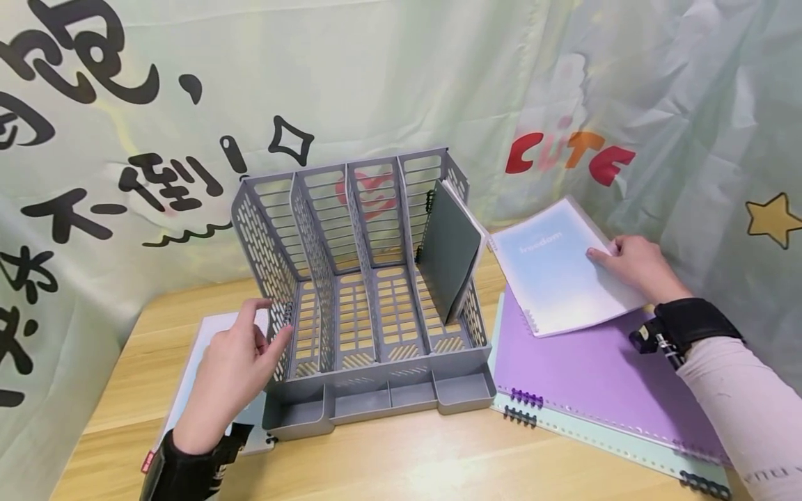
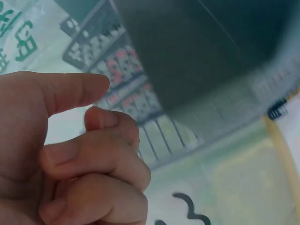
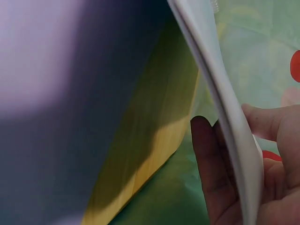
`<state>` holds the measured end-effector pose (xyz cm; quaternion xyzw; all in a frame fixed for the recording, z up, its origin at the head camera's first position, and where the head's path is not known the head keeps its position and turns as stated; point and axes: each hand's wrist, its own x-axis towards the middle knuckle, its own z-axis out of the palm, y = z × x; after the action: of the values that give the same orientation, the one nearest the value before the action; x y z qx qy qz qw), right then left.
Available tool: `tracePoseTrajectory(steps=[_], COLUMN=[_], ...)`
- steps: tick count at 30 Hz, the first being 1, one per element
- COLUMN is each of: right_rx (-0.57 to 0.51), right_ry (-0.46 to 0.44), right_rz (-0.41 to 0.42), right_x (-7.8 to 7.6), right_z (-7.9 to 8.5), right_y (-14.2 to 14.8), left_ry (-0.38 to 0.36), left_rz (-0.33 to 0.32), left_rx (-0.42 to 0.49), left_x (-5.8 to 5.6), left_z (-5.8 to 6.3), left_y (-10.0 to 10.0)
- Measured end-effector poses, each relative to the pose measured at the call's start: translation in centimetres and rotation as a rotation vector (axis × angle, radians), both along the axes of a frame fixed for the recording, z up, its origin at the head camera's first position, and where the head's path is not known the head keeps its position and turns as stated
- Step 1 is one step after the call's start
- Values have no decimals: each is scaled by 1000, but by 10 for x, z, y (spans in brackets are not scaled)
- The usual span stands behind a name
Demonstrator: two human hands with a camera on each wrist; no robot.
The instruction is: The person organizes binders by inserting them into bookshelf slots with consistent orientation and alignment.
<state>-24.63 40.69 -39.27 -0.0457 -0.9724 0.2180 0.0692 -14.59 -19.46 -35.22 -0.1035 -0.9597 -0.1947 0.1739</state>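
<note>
A spiral notebook (image 1: 557, 268) with a blue-to-white cover marked "freedom" is pinched at its right edge by my right hand (image 1: 639, 268). The thumb lies on the cover and the fingers (image 3: 209, 168) are behind it in the right wrist view. It is tilted above a purple notebook (image 1: 564, 369). By the left wall of a grey slotted file rack (image 1: 407, 369) is my left hand (image 1: 228, 365), fingers loosely curled and holding nothing. A dark-green notebook (image 1: 447, 250) leans upright in the rack's rightmost compartment.
Beneath the purple notebook lies a mint-green one (image 1: 576, 424), both right of the rack. A pale-blue notebook (image 1: 194, 369) lies left of the rack, partly under my left forearm. Small trays (image 1: 360, 403) run along the rack's front. A printed cloth (image 1: 401, 76) hangs behind the wooden table (image 1: 401, 459).
</note>
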Motion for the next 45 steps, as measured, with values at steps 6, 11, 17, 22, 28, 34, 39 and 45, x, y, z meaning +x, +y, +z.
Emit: tracePoseTrajectory(steps=[6, 11, 17, 22, 28, 34, 39, 45], right_rx=[20, 11, -52, -98, -127, -165, -215, -295], right_ry=[-26, -42, -42, -36, -26, 33, 75, 48], right_rz=[28, 40, 5, -45, -60, -83, -121, -113], right_x=[2, 3, 12, 18, 21, 20, 22, 26], right_z=[-1, -6, -7, -8, -11, -12, -9, -7], right_y=[-1, -3, -7, -10, -13, -19, -24, -30], left_ry=[-73, -223, -360, -429, -477, -457, -452, -457], left_rz=[35, 40, 17, 12, -3, -10, -6, -1], left_rx=[-16, -3, -12, -45, -27, -7, 7, 19], left_x=[-4, -9, -15, -16, -17, -17, -16, -15], left_z=[-5, -12, -22, -27, -30, -35, -36, -37], left_y=[-16, -21, -24, -24, -21, -21, -20, -20])
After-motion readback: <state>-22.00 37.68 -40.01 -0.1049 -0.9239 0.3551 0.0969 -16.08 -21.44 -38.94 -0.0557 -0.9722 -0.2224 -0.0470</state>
